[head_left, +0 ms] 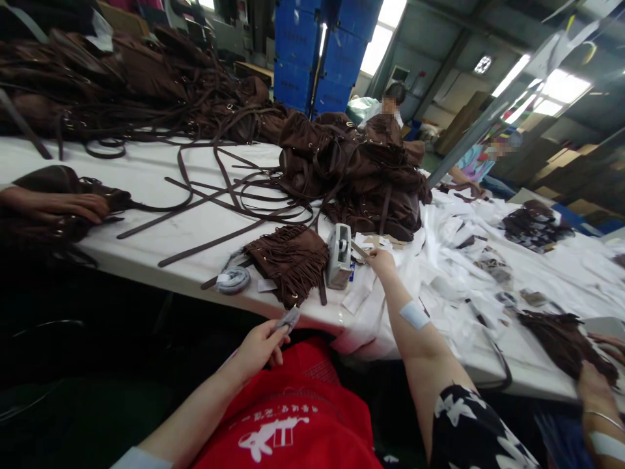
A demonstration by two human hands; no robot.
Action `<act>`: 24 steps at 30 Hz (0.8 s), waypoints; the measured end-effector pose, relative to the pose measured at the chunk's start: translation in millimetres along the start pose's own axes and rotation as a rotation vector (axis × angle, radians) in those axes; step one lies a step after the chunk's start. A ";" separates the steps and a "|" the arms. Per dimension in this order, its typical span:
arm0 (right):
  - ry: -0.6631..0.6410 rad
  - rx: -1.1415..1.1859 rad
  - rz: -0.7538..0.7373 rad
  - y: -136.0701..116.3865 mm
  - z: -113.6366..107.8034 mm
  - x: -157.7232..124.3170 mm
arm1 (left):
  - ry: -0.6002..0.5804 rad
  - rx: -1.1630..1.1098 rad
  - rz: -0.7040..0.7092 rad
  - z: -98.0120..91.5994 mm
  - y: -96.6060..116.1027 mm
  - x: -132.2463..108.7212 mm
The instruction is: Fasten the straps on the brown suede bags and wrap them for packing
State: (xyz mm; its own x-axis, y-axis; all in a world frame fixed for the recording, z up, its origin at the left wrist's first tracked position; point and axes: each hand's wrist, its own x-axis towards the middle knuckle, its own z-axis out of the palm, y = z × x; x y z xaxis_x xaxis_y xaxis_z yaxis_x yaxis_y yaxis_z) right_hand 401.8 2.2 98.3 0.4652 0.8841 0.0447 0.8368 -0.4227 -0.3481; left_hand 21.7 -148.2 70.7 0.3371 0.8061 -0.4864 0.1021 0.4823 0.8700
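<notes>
My left hand (266, 345) is closed on a strap end wrapped in grey material (289, 319), in front of the table edge. The wrapped piece reaches up to a metal ring on a dark brown fringed bag (293, 257) lying on the table. To the right of the bag stands a grey tape dispenser (338, 257). My right hand (382, 264) pinches the end of a strip of tape (360, 251) that stretches out from the dispenser. A coil of grey wrapping (233, 280) and a small white tag (267, 285) lie beside the bag's left side.
Brown bags (356, 163) are heaped behind the dispenser, with loose straps (234, 202) trailing left. White wrapping sheets (449, 273) cover the right side. A co-worker's hand (73, 205) rests on a bag at left; another person's hand (593, 384) touches a fringed bag at right.
</notes>
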 end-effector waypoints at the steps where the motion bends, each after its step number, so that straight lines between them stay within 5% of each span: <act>1: 0.004 0.015 0.003 -0.3 -2.2 -0.5 | -0.002 -0.001 0.000 0.1 0.0 0.4; 6: 0.068 0.146 0.003 -5.4 -26.6 -16.6 | -0.008 -0.035 -0.002 -0.2 -1.7 2.3; 9: 0.051 0.279 -0.051 -14.5 -38.7 -50.9 | -0.023 -0.089 -0.013 -0.6 -1.7 1.7; 11: -0.136 0.518 -0.181 -22.0 -39.9 -87.7 | -0.031 -0.128 -0.021 -1.1 -1.4 1.3; 13: -0.544 0.754 -0.309 -28.4 -35.6 -130.3 | -0.035 -0.159 -0.033 -1.8 -1.1 1.3; 16: -0.976 0.798 -0.255 -32.5 -20.7 -186.0 | -0.038 -0.210 -0.033 -2.9 -0.6 1.3; 19: -1.082 0.768 -0.197 -30.6 -1.5 -215.3 | -0.046 -0.248 -0.024 -3.3 0.2 0.6; 24: -1.019 0.802 -0.065 -33.2 22.4 -229.0 | -0.049 -0.267 -0.004 -2.3 1.8 -0.1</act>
State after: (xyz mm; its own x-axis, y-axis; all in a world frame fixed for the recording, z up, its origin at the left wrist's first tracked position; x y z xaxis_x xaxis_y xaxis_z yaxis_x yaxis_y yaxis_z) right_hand 261.1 -181.7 78.7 -0.2940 0.8005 -0.5222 0.2794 -0.4506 -0.8479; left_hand 19.6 -146.6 72.1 0.3827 0.7896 -0.4796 -0.1448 0.5640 0.8130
